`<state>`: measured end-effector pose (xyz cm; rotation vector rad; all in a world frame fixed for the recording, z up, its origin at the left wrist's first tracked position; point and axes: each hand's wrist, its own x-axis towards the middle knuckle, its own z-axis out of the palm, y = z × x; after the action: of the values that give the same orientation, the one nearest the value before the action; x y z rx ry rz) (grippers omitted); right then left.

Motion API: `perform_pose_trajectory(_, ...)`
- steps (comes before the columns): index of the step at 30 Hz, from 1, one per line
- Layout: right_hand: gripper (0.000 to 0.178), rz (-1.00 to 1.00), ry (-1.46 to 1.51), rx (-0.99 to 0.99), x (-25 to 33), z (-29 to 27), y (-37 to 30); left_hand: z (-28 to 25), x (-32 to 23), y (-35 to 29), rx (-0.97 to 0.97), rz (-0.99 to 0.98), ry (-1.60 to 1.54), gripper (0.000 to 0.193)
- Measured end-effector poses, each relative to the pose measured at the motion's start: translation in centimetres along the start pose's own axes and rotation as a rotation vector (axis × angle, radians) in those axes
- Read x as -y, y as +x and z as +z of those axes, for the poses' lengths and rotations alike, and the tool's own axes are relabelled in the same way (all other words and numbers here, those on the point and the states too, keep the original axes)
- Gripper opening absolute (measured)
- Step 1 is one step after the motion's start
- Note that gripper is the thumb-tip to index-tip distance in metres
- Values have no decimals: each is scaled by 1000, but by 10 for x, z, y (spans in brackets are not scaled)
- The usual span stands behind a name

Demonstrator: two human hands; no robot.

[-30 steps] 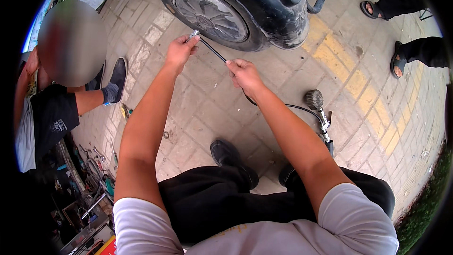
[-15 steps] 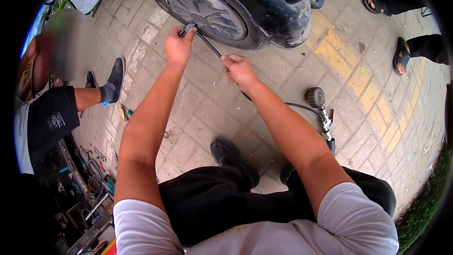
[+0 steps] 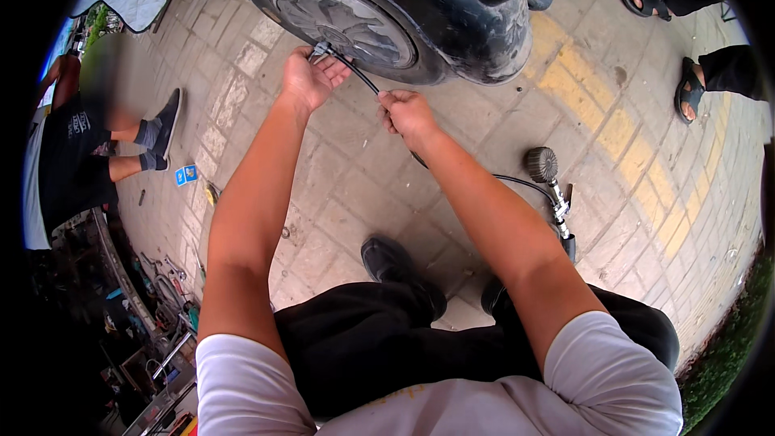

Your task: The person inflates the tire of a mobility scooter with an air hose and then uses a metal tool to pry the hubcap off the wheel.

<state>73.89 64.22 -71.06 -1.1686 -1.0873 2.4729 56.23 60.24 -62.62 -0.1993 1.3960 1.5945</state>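
A black air hose [image 3: 362, 77] ends in a metal chuck [image 3: 321, 48] at the lower side of a dusty wheel [image 3: 343, 20]. My left hand [image 3: 309, 79] is just beside the chuck, palm showing and fingers stretched out, not wrapped round it. A short way back from the chuck, my right hand [image 3: 408, 118] grips the hose with closed fingers. Beyond it the hose passes behind my right forearm and runs to a tyre inflator with a round gauge [image 3: 542, 164], which lies on the paving. Whether the chuck sits on the valve is too small to tell.
The vehicle's black fender [image 3: 476, 32] bulges over the wheel's right. A person [image 3: 77, 153] is at the left, near tools [image 3: 165, 274] on the ground. Blue cards [image 3: 186, 175] lie by that person's feet. Sandalled feet [image 3: 688, 93] stand at the right.
My left hand has opened from its pinch on the chuck, fingers now spread. My right hand keeps its hold on the hose. The person at the left has shifted and drawn their feet back.
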Motion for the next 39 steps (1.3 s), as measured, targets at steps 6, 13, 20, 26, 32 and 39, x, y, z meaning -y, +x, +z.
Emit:
perform_pose_trajectory(6, 23, -28, -145, -101, 20, -6, -24, -3, 7, 18, -99, 160, 202, 27)
perform_pose_trajectory(13, 44, -519, 1, -228, 54, -43, -51, 3, 24, 38, -290, 383, 202, 26)
perform_pose_trajectory(20, 54, -553, -100, -194, 59, -50, -58, 10, 35, 37, -306, 512, 302, 28)
perform_pose_trajectory(26, 54, -486, -289, -205, 79, -56, -81, 20, 41, 29, -351, 375, 177, 31)
perform_pose_trajectory(32, 54, -562, -413, -255, 85, -57, -91, 27, 44, 18, -253, 212, 209, 33)
perform_pose_trajectory(39, 53, -568, -499, -278, 91, -58, -103, 43, 59, 11, -322, 223, 174, 31)
